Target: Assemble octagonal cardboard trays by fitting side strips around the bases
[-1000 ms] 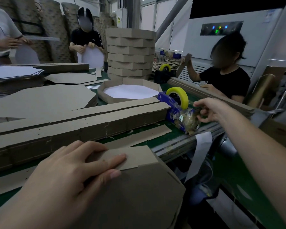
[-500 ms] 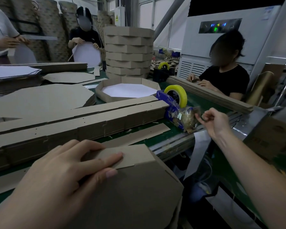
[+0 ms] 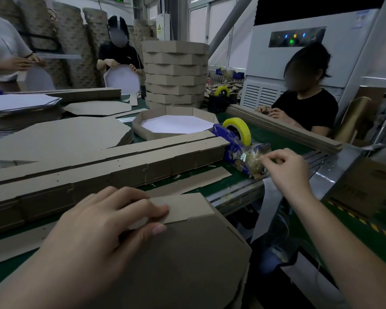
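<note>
Working beside a pile of bases (image 3: 60,134) at far left, its near edge butting against long strip bundles (image 3: 120,161) that are running across the belt (image 3: 274,133). Pressing down with left hand (image 3: 103,230), fingers straight and flat, thumb alongside, pinning strip end (image 3: 185,206) onto upturned tray (image 3: 187,264). Overhanging the belt's near edge with that tray's right corner, open air beside it. Leaving only a narrow green lane between bundles and tray, partly taken up by a loose strip (image 3: 194,181). Facing, further back and right of the bases, a finished tray (image 3: 147,130), white inside, sitting just before a tall tray stack (image 3: 176,72). Touching dispenser (image 3: 236,139) with right hand (image 3: 285,166) at the bundles' right end, close to the belt's rail (image 3: 232,195); curling the fingers, bringing thumb and forefinger together at its tape-clogged front. Failing to make out whether tape is being pinched there. Hanging the right forearm over open floor beyond the rail.
</note>
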A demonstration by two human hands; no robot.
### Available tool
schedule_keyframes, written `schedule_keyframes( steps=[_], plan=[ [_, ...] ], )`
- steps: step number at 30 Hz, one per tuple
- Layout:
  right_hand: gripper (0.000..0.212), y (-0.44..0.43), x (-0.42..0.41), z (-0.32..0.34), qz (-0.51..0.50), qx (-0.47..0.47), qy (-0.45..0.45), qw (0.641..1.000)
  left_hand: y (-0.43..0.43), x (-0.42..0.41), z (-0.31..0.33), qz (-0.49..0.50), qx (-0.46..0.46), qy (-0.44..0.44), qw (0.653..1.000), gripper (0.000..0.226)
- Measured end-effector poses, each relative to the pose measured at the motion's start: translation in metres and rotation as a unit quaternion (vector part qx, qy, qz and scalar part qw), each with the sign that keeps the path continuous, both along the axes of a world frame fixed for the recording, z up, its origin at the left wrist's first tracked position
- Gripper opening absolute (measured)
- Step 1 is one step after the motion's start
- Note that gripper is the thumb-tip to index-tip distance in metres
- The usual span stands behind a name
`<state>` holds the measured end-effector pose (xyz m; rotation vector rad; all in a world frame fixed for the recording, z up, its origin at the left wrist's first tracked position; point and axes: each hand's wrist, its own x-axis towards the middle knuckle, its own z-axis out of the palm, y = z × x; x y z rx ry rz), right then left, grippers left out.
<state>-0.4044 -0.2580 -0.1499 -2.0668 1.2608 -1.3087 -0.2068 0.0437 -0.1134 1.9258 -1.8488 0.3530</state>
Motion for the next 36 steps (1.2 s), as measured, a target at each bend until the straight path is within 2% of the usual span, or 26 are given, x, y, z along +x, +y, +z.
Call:
schedule_keyframes(
  steps=[2, 3, 5, 7, 9, 12, 15, 22, 25, 30, 36],
  plan=[
    [0.007, 0.053, 0.008, 0.015, 0.104, 0.042, -0.068, 0.991, 0.000, -0.002, 0.002, -0.002, -0.004, -0.002, 1.000, 0.033],
    [0.008, 0.083, 0.009, 0.021, 0.171, 0.073, -0.113, 0.976, 0.001, -0.003, 0.002, -0.003, -0.006, -0.001, 1.000, 0.032],
    [0.019, 0.143, 0.010, 0.027, 0.287, 0.130, -0.191, 0.930, 0.001, -0.006, 0.003, -0.005, -0.006, -0.003, 1.000, 0.032],
    [0.028, 0.190, 0.016, 0.023, 0.345, 0.201, -0.236, 0.886, 0.000, -0.007, 0.003, -0.003, -0.002, -0.009, 1.000, 0.032],
    [0.031, 0.218, 0.029, 0.013, 0.341, 0.259, -0.265, 0.864, 0.000, -0.006, 0.003, -0.001, -0.001, -0.012, 1.000, 0.032],
    [0.021, 0.229, 0.048, -0.001, 0.271, 0.336, -0.328, 0.841, 0.001, -0.006, 0.003, -0.004, 0.004, -0.015, 1.000, 0.031],
    [0.032, 0.232, 0.057, -0.006, 0.218, 0.370, -0.378, 0.820, 0.004, -0.007, 0.002, -0.014, 0.008, -0.018, 1.000, 0.032],
    [0.041, 0.240, 0.059, -0.006, 0.169, 0.401, -0.365, 0.823, 0.007, -0.010, 0.003, -0.019, 0.011, -0.020, 1.000, 0.032],
    [0.038, 0.239, 0.055, -0.005, 0.176, 0.419, -0.348, 0.820, 0.008, -0.011, 0.005, -0.025, 0.009, -0.009, 1.000, 0.021],
    [0.040, 0.237, 0.045, -0.003, 0.222, 0.461, -0.306, 0.803, 0.010, -0.012, 0.006, -0.029, 0.036, -0.054, 0.997, 0.032],
    [0.057, 0.222, 0.029, -0.004, 0.331, 0.528, -0.176, 0.762, 0.010, -0.016, 0.011, -0.003, 0.043, -0.008, 0.999, 0.033]
  ],
)
